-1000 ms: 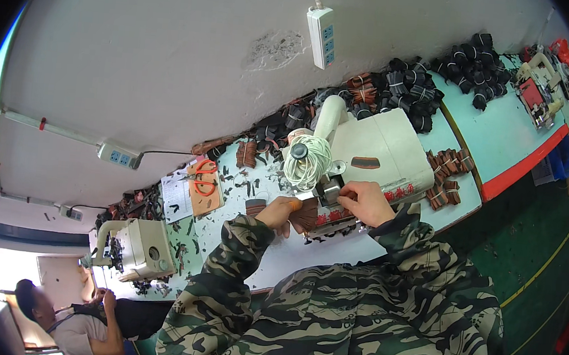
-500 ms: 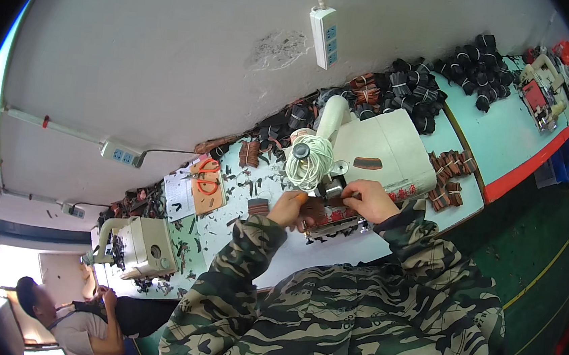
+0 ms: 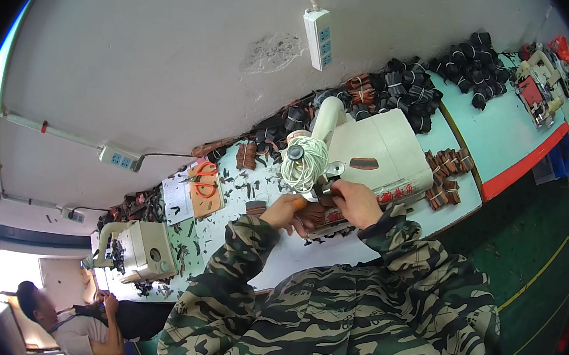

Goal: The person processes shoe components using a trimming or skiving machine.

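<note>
My left hand [image 3: 283, 212], an orange cover on one finger, is closed round several brown leather pieces [image 3: 312, 214] at the front of a cream bench machine [image 3: 385, 149]. Close to its right, my right hand [image 3: 358, 204] pinches a small dark leather piece [image 3: 326, 199] by the machine's working part, which the fingers partly hide. A coil of pale cord [image 3: 304, 166] hangs on the machine just beyond my hands. One flat brown piece [image 3: 365, 163] lies on the machine's top. Left of my left hand, a small stack of brown pieces [image 3: 255, 207] rests on the table.
Orange-handled scissors [image 3: 204, 183] lie on cardboard at the left among dark scraps. Tied black bundles [image 3: 411, 87] line the wall; brown bundles [image 3: 445, 178] sit at the right. A second machine [image 3: 143, 250] and a seated person [image 3: 85, 329] are at far left.
My right hand has moved left, closer to my left hand, and now covers the metal cylinder seen before. The left hand keeps hold of the brown pieces. The view has shifted slightly.
</note>
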`<state>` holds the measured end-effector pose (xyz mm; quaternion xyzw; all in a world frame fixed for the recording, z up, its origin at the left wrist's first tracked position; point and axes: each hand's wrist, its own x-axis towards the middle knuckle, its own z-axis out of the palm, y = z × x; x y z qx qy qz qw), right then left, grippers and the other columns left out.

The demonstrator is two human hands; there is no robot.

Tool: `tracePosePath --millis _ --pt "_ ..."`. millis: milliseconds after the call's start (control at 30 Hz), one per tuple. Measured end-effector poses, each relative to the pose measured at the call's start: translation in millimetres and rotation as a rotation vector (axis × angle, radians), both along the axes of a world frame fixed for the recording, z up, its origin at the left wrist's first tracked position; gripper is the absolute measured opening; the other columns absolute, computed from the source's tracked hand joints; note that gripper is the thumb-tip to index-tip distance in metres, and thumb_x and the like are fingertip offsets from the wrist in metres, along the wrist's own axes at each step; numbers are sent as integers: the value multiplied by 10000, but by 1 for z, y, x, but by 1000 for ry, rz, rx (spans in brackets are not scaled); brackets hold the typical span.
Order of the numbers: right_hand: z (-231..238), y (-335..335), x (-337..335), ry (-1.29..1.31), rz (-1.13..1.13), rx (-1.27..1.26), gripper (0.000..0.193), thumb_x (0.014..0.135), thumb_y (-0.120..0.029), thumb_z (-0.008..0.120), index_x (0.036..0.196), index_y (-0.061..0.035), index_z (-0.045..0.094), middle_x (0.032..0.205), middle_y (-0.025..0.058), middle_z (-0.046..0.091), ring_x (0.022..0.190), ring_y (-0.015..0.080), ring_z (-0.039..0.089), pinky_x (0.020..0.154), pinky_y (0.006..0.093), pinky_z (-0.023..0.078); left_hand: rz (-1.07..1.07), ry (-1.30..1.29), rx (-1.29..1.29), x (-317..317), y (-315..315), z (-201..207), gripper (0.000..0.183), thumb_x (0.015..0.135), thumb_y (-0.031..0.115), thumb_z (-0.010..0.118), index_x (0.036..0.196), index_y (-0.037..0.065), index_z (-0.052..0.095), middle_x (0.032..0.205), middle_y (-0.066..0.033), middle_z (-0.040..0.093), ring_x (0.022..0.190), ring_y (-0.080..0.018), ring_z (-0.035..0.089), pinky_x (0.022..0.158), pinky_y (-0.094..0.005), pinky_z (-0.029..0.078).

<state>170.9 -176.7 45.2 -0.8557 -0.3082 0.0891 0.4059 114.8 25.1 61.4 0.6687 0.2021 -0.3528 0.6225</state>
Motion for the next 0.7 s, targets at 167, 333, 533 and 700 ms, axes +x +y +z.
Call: tracePosePath --millis 167,333,533,700 --pt "-7 -19 8 205 78 71 191 714 -125 577 889 -49 554 775 147 587 745 346 556 655 426 436 134 -137 180 -3 -16 -2 269 884 157 321 1006 -16 487 780 -144 604 455 -203 586 301 -245 381" --pt "-7 3 -2 -30 -29 3 125 718 -147 589 801 -55 599 762 148 590 733 343 566 647 419 445 40 -55 8 -2 -7 1 277 899 179 314 984 -21 486 685 -130 600 420 -189 578 269 -209 349" --pt "-2 -8 3 84 44 48 139 721 -147 587 830 -61 598 776 158 590 735 333 570 653 416 447 152 -65 3 -4 -17 -13 282 891 180 301 1009 -11 472 754 -153 600 442 -207 589 288 -237 371" --pt "-3 -3 -3 17 -12 23 194 713 -110 599 886 -23 579 813 154 580 767 330 560 682 385 446 117 -44 9 -7 -4 -11 254 887 168 334 992 -12 477 754 -142 590 466 -216 603 299 -237 383"
